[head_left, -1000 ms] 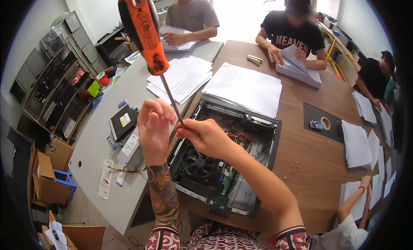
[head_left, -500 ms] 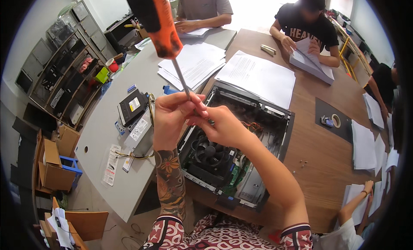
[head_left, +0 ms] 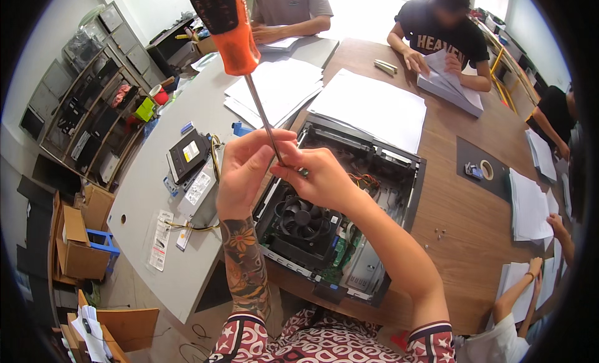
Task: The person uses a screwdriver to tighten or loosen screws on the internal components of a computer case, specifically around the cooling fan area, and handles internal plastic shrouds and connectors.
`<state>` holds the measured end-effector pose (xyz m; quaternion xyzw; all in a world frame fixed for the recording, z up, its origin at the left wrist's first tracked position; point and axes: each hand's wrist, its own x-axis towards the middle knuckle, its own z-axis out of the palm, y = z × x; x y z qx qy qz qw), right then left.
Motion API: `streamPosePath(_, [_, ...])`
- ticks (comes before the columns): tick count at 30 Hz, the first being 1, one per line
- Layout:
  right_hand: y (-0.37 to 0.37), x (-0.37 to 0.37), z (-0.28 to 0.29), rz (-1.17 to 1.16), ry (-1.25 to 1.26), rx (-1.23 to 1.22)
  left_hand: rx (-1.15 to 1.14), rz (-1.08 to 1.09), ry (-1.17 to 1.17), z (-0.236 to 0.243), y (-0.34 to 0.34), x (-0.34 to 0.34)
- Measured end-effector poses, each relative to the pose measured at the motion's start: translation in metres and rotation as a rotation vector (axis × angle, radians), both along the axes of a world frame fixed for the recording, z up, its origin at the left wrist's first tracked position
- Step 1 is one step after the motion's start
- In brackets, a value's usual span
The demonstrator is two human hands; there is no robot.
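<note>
An orange and black screwdriver [head_left: 234,41] points down, its handle high in the view. My left hand [head_left: 243,169] curls its fingers around the metal shaft. My right hand [head_left: 318,179] pinches the lower shaft beside it; the tip is hidden among my fingers. Below both hands lies an opened black computer case [head_left: 405,194], with a black fan [head_left: 302,216], green boards, coloured wires and a metal plate inside.
Paper sheets [head_left: 368,101] lie behind the case. On the grey table [head_left: 150,225] are a drive [head_left: 187,154] and a power supply [head_left: 196,194]. Right are a tape roll [head_left: 486,169] and small screws [head_left: 440,232]. Several people [head_left: 437,32] handle papers around the tables.
My left hand has moved from open beside the shaft to curled around it, next to my right fingers. The screwdriver and both hands have risen and shifted slightly right in the view.
</note>
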<state>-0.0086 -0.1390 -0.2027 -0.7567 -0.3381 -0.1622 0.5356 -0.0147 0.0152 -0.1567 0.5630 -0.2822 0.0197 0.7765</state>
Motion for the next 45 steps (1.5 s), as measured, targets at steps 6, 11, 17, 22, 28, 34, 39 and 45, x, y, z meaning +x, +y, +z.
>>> streamPosePath(6, [0.009,-0.001,-0.004,0.109,0.033,0.046,-0.008,0.025,-0.037,-0.014,0.014,0.01])
streamPosePath(11, [0.008,-0.004,0.003,0.105,-0.027,0.052,-0.125,0.092,0.023,-0.018,0.016,0.014])
streamPosePath(17, [0.003,-0.003,0.003,-0.017,-0.04,-0.016,-0.075,0.079,-0.083,-0.008,0.006,0.007])
streamPosePath(22, [0.0,-0.004,0.009,0.104,0.086,0.0,-0.046,0.019,-0.079,-0.004,0.007,0.004])
streamPosePath(28, [0.005,0.0,-0.001,0.197,0.068,0.052,-0.106,0.083,-0.053,-0.019,0.016,0.013])
streamPosePath(34, [0.005,-0.003,0.005,0.059,0.037,0.023,-0.202,0.122,-0.122,-0.019,0.013,0.019])
streamPosePath(39, [0.002,-0.002,0.004,-0.015,0.02,0.004,-0.047,0.079,-0.116,-0.011,0.005,0.012])
streamPosePath(45, [-0.009,0.003,0.01,0.152,0.126,-0.042,0.133,0.02,-0.052,-0.006,0.009,0.005])
